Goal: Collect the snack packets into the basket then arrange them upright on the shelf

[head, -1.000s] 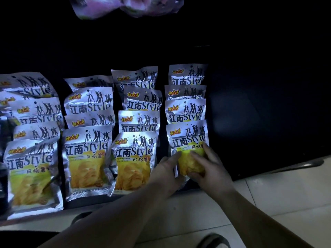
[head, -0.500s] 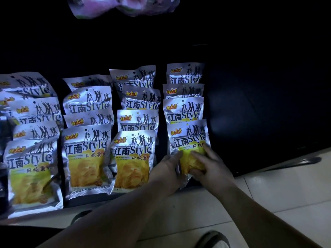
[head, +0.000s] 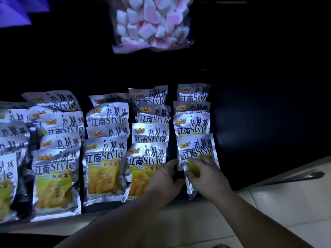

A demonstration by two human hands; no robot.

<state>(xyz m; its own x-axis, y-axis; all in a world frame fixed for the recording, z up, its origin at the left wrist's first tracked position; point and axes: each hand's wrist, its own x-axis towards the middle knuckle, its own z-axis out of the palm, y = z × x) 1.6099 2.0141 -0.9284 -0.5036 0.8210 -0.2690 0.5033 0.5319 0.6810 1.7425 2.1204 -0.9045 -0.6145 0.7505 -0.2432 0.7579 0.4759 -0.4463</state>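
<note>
Several silver and yellow chip packets stand upright in rows on a dark bottom shelf. The front packet of the rightmost row is held from both sides. My left hand touches its left edge with the thumb beside it. My right hand lies on its yellow front, with fingers curled over the lower part. The neighbouring front packet stands just left of my left hand. No basket is in view.
A clear bag of pink and white marshmallows hangs above. Purple packaging shows at the top left. The dark shelf continues to the right of the rows. Pale floor tiles lie below the shelf edge.
The view tilted up, bringing the marshmallow bag fully into sight. Both hands stay on the front right packet, which now leans slightly with its bottom toward me.
</note>
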